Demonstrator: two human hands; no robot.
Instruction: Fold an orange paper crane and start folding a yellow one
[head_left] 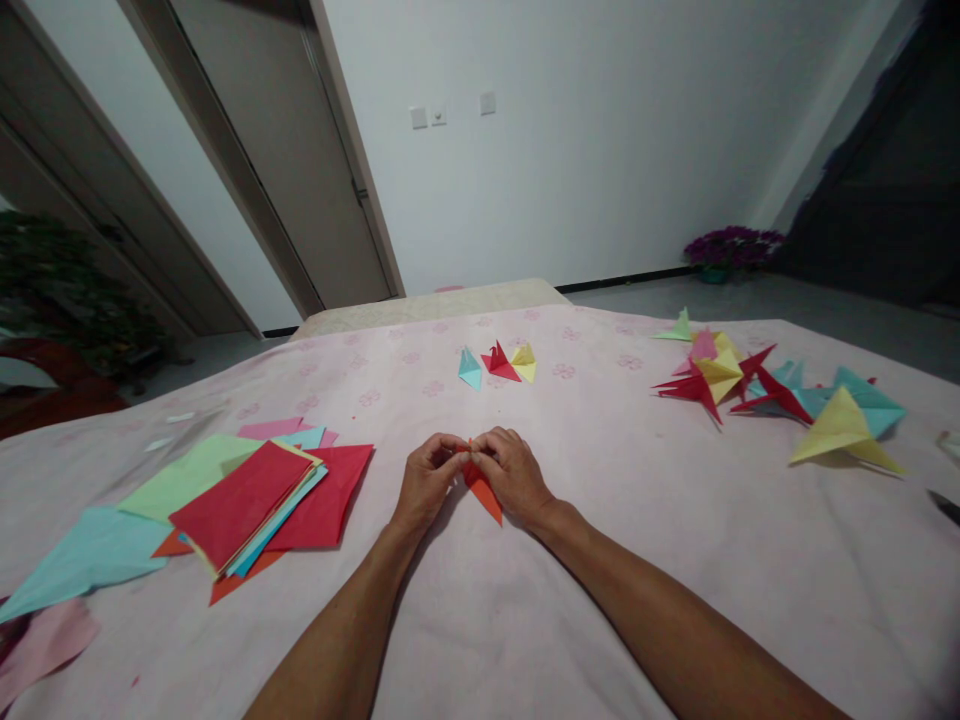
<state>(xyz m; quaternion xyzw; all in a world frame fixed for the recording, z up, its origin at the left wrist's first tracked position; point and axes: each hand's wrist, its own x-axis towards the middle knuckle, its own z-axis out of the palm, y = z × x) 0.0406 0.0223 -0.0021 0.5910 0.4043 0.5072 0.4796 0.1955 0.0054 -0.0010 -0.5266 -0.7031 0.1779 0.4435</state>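
Between my two hands is a small piece of folded orange paper [484, 494], its pointed end toward me. My left hand [433, 475] pinches its upper part between thumb and fingers. From the other side my right hand [516, 473] grips the same upper part, thumb tip close to the left thumb. My fingers hide most of the upper folds. Beyond the hands stand three small folded paper figures: a light blue one [469, 369], a red one [501, 362] and a yellow one [525, 360].
To the left lie a stack of coloured paper with a red sheet [244, 505] on top, a green sheet [191, 475] and a light blue sheet [94, 550]. At right sit several folded figures, including a yellow one [844, 430]. A pink patterned cloth [585, 620] covers the table.
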